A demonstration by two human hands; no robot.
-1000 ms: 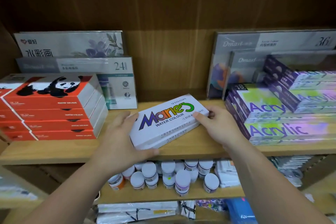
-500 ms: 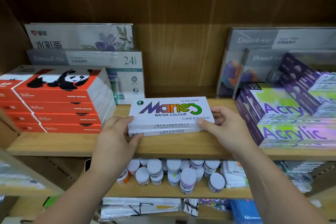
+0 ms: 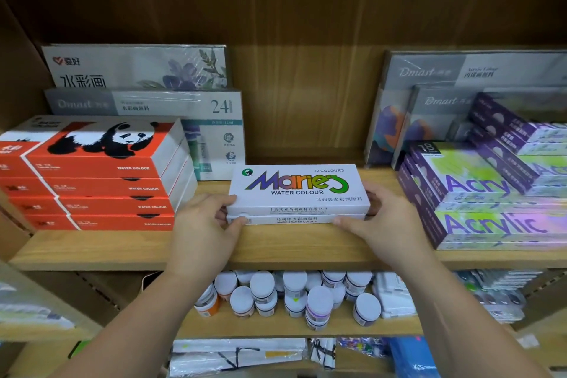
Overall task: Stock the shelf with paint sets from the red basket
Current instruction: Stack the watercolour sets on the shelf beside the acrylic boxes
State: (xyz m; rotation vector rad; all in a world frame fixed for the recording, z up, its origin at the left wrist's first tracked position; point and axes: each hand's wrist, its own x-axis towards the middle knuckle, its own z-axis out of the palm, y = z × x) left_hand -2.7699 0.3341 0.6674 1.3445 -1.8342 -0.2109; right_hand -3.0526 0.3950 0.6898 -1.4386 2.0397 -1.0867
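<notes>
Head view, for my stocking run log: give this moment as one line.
stage: placing | left hand: gripping left end | right hand: gripping right end | item: two stacked white Marie's watercolour boxes | on: wooden shelf

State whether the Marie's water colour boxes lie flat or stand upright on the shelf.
Flat: two Marie's water colour boxes are stacked, lid up, on the shelf.

Wooden shelf (image 3: 276, 244) holding red panda boxes (image 3: 101, 181) left, white Marie's sets (image 3: 297, 193) centre, purple, slightly blurred acrylic boxes (image 3: 478, 193) right.
</notes>
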